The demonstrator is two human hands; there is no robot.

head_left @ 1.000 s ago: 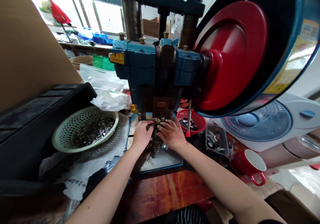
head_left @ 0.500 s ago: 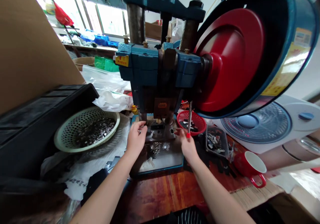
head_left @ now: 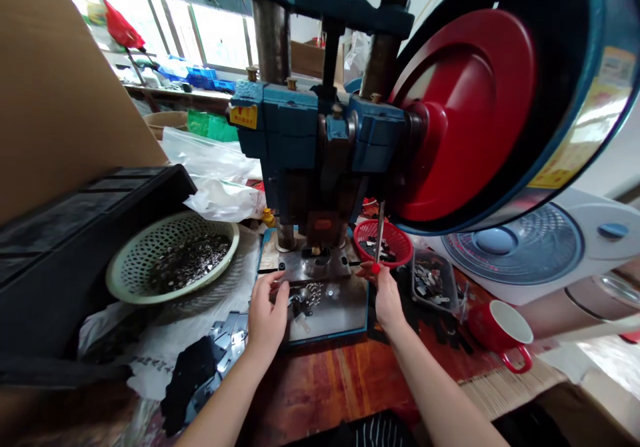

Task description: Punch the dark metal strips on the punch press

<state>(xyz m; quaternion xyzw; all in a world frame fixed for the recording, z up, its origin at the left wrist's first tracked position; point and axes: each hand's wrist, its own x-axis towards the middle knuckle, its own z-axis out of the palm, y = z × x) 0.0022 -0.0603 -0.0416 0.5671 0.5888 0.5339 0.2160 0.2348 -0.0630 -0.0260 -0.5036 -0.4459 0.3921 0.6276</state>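
My left hand [head_left: 267, 314] is at the front left corner of the press's metal die block [head_left: 320, 268]. Its fingers are bent, with the thumb apart from them; nothing shows clearly in it. My right hand [head_left: 389, 297] is right of the block, with its fingers around the lower end of a red-tipped lever [head_left: 379, 237]; the fingertips are partly hidden. The blue press [head_left: 287, 124] stands before me, its ram [head_left: 321, 226] low over the block. Small shiny metal bits [head_left: 314, 294] lie on the bed plate [head_left: 333, 317] in front.
At left are a pale green basket [head_left: 117, 277] of small dark pieces and flat metal parts [head_left: 233, 340]. At right stand a red basket [head_left: 407, 247], a clear tub [head_left: 453, 280] of metal pieces, a red mug [head_left: 487, 330] and a fan [head_left: 510, 254]. A red flywheel [head_left: 480, 114] overhangs them.
My left hand has drawn back towards me and slightly left from the die block. My right hand has shifted a little right. The ram has come down.
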